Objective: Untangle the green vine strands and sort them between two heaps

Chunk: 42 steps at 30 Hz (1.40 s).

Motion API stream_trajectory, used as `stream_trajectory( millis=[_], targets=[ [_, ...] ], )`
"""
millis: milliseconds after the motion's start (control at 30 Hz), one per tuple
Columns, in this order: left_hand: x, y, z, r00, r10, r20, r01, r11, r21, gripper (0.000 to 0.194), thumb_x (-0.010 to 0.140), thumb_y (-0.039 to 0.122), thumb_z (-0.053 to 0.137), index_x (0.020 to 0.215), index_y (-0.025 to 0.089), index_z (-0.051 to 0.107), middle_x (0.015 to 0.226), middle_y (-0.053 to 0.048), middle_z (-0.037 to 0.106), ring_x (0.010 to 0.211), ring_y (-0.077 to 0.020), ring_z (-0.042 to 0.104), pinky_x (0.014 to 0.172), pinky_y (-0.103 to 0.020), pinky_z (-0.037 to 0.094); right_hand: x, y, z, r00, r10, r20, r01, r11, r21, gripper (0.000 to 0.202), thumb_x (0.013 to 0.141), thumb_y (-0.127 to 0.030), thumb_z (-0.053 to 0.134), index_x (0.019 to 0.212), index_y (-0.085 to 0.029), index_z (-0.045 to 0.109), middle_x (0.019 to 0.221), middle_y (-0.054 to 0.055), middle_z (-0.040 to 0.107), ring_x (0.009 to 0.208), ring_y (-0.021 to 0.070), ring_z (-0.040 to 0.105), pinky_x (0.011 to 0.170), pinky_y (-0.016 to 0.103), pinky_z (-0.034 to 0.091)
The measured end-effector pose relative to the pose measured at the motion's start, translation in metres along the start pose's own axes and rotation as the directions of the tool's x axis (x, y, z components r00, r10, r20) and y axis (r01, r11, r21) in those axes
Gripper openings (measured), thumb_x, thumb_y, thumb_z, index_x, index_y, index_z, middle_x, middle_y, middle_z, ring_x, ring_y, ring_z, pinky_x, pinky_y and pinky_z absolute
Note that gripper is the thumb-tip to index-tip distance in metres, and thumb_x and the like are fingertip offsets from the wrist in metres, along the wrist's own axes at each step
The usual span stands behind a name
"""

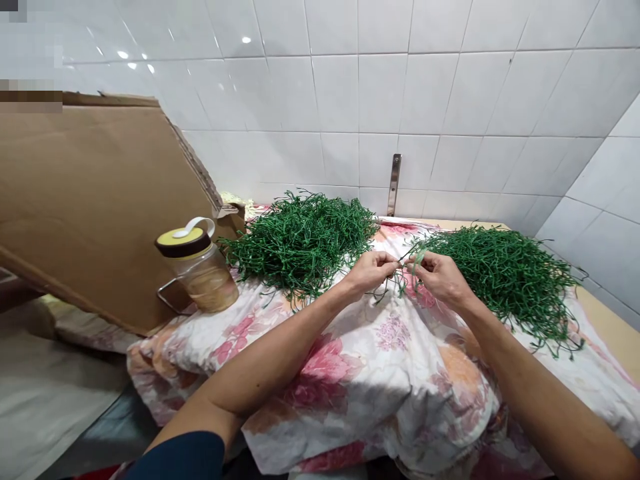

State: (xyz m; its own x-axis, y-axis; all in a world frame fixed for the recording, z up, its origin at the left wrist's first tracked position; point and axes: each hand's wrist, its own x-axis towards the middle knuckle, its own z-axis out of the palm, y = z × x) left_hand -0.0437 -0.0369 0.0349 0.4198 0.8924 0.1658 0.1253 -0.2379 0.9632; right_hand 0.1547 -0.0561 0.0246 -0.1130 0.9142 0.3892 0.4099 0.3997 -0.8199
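Between my two hands is a thin green cord piece (406,256), its strands partly hidden by my fingers. My left hand (376,270) pinches one end of it between thumb and fingertips. Close beside it, my right hand (439,275) is closed on the same cord piece, with a paler green bit showing at its fingertips. A large heap of tangled green cord pieces (305,240) lies behind and left of my left hand. Another heap of green cord pieces (515,273) spreads out to the right of my right hand. A few loose strands hang below my fingers.
A floral cloth (350,373) covers the work surface in folds. On the left stands a jar with a yellow and black lid (197,273), in front of a big cardboard sheet (100,207). White wall tiles (385,87) rise behind, with a metal strip (395,185) fixed on them.
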Motion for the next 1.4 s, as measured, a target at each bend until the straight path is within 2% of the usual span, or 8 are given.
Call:
stream_trajectory(
  millis=[200,400,533,833,1000,1133,1267,1400],
  targets=[
    [0.001,-0.001,0.0,0.997,0.063,-0.046,-0.06,0.996,0.061,0.031,0.077,0.042,0.068,0.068,0.014,0.061,0.063,0.003,0.048,0.057,-0.0085,0.038,0.055,-0.024,0.026,-0.001,0.0,-0.001,0.999,-0.029,0.021,0.029,0.999,0.033,0.027,0.084,-0.044,0.069,0.089,-0.018,0.074,0.08,0.004,0.072,0.071,0.0176,0.06,0.064,0.028,0.045],
    [0.005,-0.013,0.001,0.99,0.097,-0.098,-0.079,0.982,0.169,0.026,0.08,0.038,0.064,0.07,0.014,0.065,0.066,0.001,0.057,0.062,-0.0105,0.047,0.058,-0.023,0.033,-0.003,-0.01,-0.004,0.999,-0.034,0.008,0.035,0.985,-0.169,0.021,0.086,-0.037,0.064,0.079,-0.019,0.072,0.069,0.002,0.067,0.061,0.0158,0.054,0.058,0.028,0.04],
    [0.003,-0.013,0.001,0.991,0.107,-0.077,-0.089,0.975,0.202,0.031,0.082,0.043,0.065,0.072,0.014,0.067,0.067,0.001,0.058,0.062,-0.0104,0.048,0.059,-0.023,0.034,-0.003,-0.003,-0.001,0.998,-0.06,0.007,0.06,0.987,-0.152,0.02,0.087,-0.039,0.064,0.082,-0.02,0.069,0.073,0.003,0.068,0.065,0.0164,0.055,0.06,0.028,0.041],
    [0.0,-0.006,0.005,0.999,0.029,-0.034,-0.023,0.984,0.179,0.033,0.079,0.044,0.066,0.071,0.013,0.068,0.06,0.002,0.051,0.055,-0.0094,0.04,0.054,-0.024,0.028,-0.001,0.005,-0.001,0.979,-0.12,0.165,0.134,0.988,-0.078,0.024,0.091,-0.041,0.064,0.094,-0.019,0.073,0.081,0.004,0.072,0.073,0.0182,0.063,0.067,0.028,0.046],
    [0.0,-0.011,0.004,0.996,0.086,-0.032,-0.07,0.935,0.349,0.035,0.083,0.046,0.063,0.068,0.015,0.067,0.062,0.001,0.055,0.059,-0.0118,0.046,0.056,-0.025,0.029,-0.002,0.002,-0.002,0.975,-0.185,0.127,0.211,0.948,-0.24,0.028,0.092,-0.043,0.064,0.089,-0.018,0.077,0.079,0.006,0.074,0.07,0.0178,0.061,0.067,0.028,0.043],
    [0.0,-0.011,0.003,0.994,0.103,-0.04,-0.072,0.878,0.473,0.037,0.084,0.047,0.062,0.063,0.016,0.063,0.057,0.002,0.051,0.057,-0.0118,0.043,0.054,-0.025,0.025,-0.005,-0.001,-0.003,0.968,-0.184,0.173,0.23,0.923,-0.308,0.027,0.094,-0.04,0.063,0.09,-0.018,0.078,0.081,0.006,0.075,0.072,0.0172,0.061,0.069,0.026,0.042],
    [0.001,-0.012,0.003,0.996,0.086,-0.021,-0.064,0.867,0.495,0.034,0.084,0.043,0.061,0.063,0.016,0.064,0.055,0.002,0.049,0.055,-0.0118,0.042,0.053,-0.026,0.025,-0.006,-0.004,-0.005,0.965,-0.155,0.21,0.227,0.894,-0.385,0.019,0.094,-0.03,0.062,0.092,-0.019,0.077,0.084,0.006,0.076,0.072,0.0173,0.063,0.068,0.026,0.042],
    [0.003,-0.017,0.003,0.999,0.046,-0.021,-0.03,0.869,0.494,0.034,0.083,0.04,0.059,0.06,0.016,0.063,0.051,0.003,0.044,0.052,-0.0114,0.039,0.052,-0.026,0.023,-0.008,-0.005,0.0,0.964,-0.152,0.216,0.248,0.804,-0.54,0.016,0.093,-0.024,0.059,0.091,-0.019,0.075,0.087,0.008,0.074,0.077,0.0193,0.063,0.069,0.027,0.041]
  ],
)
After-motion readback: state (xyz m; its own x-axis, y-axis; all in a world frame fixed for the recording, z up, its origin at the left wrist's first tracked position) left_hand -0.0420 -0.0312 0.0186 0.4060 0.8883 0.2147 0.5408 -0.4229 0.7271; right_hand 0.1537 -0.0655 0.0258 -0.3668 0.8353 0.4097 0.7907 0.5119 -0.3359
